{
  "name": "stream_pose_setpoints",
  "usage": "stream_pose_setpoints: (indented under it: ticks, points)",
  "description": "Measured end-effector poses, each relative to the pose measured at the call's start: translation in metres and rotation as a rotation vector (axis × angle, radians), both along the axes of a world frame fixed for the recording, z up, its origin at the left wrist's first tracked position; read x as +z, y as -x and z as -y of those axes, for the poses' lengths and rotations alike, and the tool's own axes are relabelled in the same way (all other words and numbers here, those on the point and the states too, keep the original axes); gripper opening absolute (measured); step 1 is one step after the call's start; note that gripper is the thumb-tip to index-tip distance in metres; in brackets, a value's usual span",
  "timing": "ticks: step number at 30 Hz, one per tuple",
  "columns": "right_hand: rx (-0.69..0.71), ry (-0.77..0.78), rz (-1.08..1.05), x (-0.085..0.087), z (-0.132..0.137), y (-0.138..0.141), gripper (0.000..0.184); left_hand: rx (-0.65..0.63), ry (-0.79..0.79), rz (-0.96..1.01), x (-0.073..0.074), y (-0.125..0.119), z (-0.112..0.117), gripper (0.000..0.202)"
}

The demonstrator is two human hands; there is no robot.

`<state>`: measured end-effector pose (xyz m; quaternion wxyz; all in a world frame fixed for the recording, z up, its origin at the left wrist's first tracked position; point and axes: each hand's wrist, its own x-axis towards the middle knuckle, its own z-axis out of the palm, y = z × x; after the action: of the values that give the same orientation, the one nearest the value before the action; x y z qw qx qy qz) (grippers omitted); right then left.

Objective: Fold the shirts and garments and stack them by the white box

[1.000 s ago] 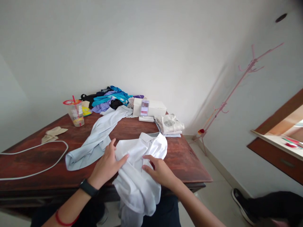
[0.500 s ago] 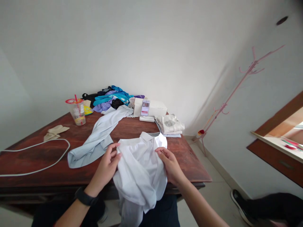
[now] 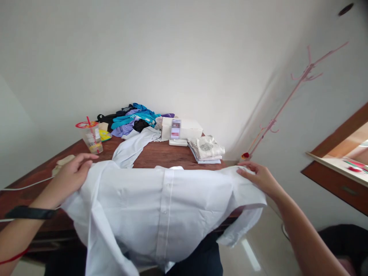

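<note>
A white button-up shirt (image 3: 161,211) is stretched wide in the air in front of me, above the near edge of the brown wooden table (image 3: 161,155). My left hand (image 3: 73,172) grips its left shoulder, fingers closed on the cloth. At the other shoulder, my right hand (image 3: 257,177) is closed on the fabric too. The button placket runs down the middle and the sleeves hang below. A pale blue shirt (image 3: 130,147) lies on the table behind it.
At the back of the table lie a heap of coloured clothes (image 3: 135,119), a white box (image 3: 181,129), a folded cream garment (image 3: 207,148) and a plastic cup with a red straw (image 3: 91,137). A pink coat stand (image 3: 284,103) leans at the right wall.
My hands moved apart and lifted the white shirt off the table, spreading it from a crumpled bunch into a wide sheet. The view tilted slightly.
</note>
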<state>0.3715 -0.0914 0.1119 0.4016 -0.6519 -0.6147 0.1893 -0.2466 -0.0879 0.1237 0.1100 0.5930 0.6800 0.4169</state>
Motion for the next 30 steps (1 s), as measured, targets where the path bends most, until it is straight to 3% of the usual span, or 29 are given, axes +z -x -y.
stream_pose_setpoints:
  ticks: [4,6,9,12,14,17,21,26,30]
  points:
    - [0.151,0.23,0.351,-0.062,-0.009,-0.007,0.029,-0.1,0.304,-0.44,-0.04,0.013,-0.004,0.026]
    - [0.164,0.317,0.478,-0.085,-0.01,-0.006,0.025,-0.116,0.392,-0.576,-0.053,0.002,0.004,0.028]
    - [0.134,0.317,0.573,-0.101,-0.01,0.0,0.026,-0.105,0.331,-0.71,-0.061,-0.034,0.016,0.037]
    - [0.077,0.301,0.628,-0.105,-0.008,0.009,0.031,-0.132,0.252,-0.761,-0.07,-0.072,0.023,0.051]
    - [0.045,0.281,0.656,-0.106,-0.006,0.014,0.033,-0.103,0.22,-0.785,-0.079,-0.083,0.024,0.064]
    - [0.016,0.231,0.672,-0.108,-0.004,0.021,0.04,-0.023,0.19,-0.817,-0.089,-0.075,0.021,0.072]
    - [0.053,0.143,0.624,-0.107,-0.004,0.036,0.05,-0.034,0.224,-0.721,-0.094,-0.043,0.015,0.062]
    - [0.091,0.115,0.564,-0.105,-0.012,0.058,0.036,-0.052,0.204,-0.506,-0.083,-0.02,0.009,0.041]
    - [-0.005,0.027,0.436,-0.096,-0.016,0.055,0.038,-0.009,0.141,-0.302,-0.052,-0.019,0.017,0.029]
